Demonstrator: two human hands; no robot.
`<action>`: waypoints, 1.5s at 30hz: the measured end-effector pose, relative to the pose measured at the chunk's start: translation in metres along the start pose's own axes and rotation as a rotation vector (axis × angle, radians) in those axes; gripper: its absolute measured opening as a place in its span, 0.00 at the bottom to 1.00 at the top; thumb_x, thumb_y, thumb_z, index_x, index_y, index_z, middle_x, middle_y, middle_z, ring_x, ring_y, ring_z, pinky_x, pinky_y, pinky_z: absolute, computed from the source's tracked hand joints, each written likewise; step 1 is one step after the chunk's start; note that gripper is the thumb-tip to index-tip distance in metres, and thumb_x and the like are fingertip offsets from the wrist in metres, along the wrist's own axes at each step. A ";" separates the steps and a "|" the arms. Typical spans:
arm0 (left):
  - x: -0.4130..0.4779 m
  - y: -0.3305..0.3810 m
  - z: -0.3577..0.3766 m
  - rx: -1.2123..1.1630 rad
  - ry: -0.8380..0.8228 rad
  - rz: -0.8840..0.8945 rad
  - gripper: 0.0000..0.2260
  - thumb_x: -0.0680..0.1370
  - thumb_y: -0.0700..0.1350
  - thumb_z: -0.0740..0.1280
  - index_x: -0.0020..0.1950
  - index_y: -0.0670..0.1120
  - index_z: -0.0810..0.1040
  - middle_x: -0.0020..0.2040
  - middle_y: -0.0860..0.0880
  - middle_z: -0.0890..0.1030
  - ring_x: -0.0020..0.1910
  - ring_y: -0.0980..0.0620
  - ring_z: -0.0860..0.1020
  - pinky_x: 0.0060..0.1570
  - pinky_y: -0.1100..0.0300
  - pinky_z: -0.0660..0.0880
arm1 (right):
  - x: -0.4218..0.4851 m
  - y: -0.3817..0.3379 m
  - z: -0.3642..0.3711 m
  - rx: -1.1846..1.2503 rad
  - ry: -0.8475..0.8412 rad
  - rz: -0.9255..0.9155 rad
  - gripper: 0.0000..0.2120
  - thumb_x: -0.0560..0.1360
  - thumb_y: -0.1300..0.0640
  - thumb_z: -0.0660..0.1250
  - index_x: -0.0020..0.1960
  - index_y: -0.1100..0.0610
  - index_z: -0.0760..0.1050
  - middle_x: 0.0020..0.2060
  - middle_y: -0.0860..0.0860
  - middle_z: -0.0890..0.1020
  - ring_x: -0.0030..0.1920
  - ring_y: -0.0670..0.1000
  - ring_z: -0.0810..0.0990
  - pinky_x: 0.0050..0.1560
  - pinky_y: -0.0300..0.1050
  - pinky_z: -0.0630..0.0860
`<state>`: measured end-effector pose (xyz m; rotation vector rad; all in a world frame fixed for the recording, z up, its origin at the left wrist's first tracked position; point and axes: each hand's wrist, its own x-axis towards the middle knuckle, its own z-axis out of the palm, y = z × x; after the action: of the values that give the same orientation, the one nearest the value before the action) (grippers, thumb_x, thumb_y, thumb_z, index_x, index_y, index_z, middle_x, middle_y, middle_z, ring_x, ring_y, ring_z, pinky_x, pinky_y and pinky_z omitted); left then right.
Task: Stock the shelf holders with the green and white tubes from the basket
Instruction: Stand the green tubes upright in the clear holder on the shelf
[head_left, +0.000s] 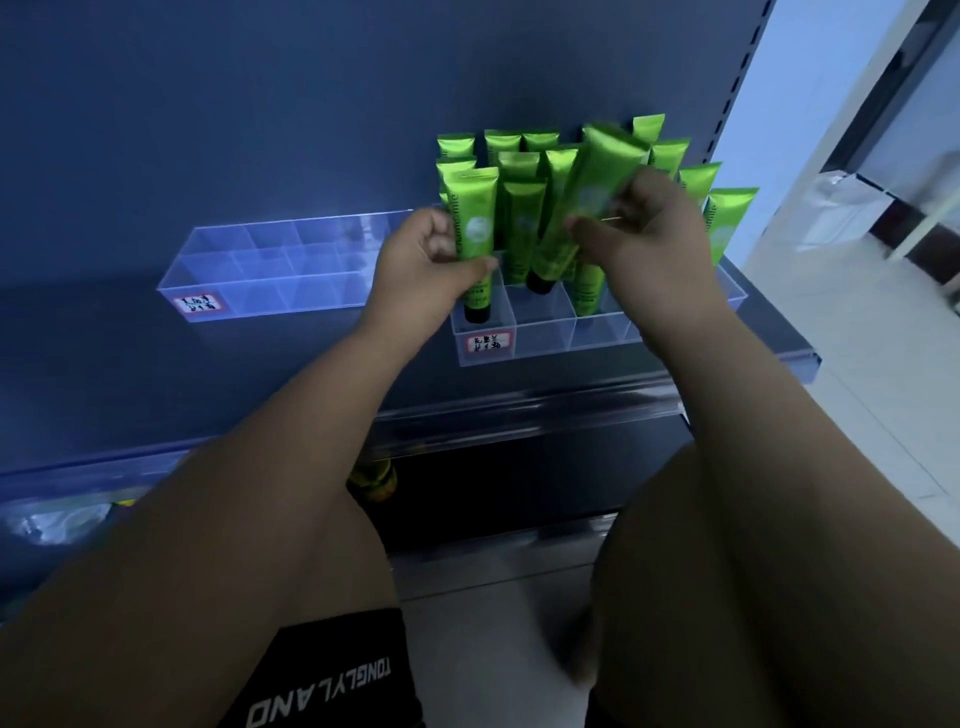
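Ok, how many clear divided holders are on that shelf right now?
2. The left holder sits left of the left hand. The right holder carries the green tubes, below the right hand. Others may lie outside the frame.

Crowding the back and middle rows of the right holder with upright green tubes; leaving two front-row cells open from above; offering every cell of the left holder free; closing off the rear with the back panel.
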<state>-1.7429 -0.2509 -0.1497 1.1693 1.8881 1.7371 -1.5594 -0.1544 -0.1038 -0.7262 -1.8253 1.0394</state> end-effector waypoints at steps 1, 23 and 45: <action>0.001 -0.002 -0.001 0.013 -0.008 0.008 0.17 0.72 0.37 0.78 0.47 0.49 0.71 0.37 0.52 0.77 0.36 0.54 0.76 0.40 0.61 0.76 | 0.000 0.003 0.002 -0.046 -0.024 -0.002 0.13 0.72 0.55 0.74 0.43 0.61 0.72 0.37 0.61 0.76 0.36 0.53 0.75 0.41 0.58 0.78; 0.010 -0.026 0.001 0.162 -0.117 0.079 0.15 0.73 0.40 0.77 0.41 0.44 0.70 0.35 0.49 0.73 0.33 0.57 0.71 0.37 0.62 0.70 | 0.004 0.017 0.038 -0.416 -0.109 -0.024 0.13 0.75 0.57 0.71 0.41 0.57 0.67 0.32 0.50 0.69 0.36 0.53 0.65 0.32 0.44 0.60; 0.005 -0.020 0.000 0.196 -0.123 0.062 0.10 0.73 0.46 0.74 0.52 0.48 0.80 0.46 0.47 0.84 0.47 0.44 0.83 0.50 0.41 0.81 | 0.008 0.016 0.042 -0.386 -0.011 -0.091 0.12 0.76 0.62 0.66 0.59 0.57 0.80 0.37 0.46 0.76 0.38 0.47 0.75 0.39 0.42 0.68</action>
<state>-1.7527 -0.2456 -0.1675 1.3859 2.0020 1.4984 -1.5995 -0.1548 -0.1252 -0.8540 -2.0742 0.6380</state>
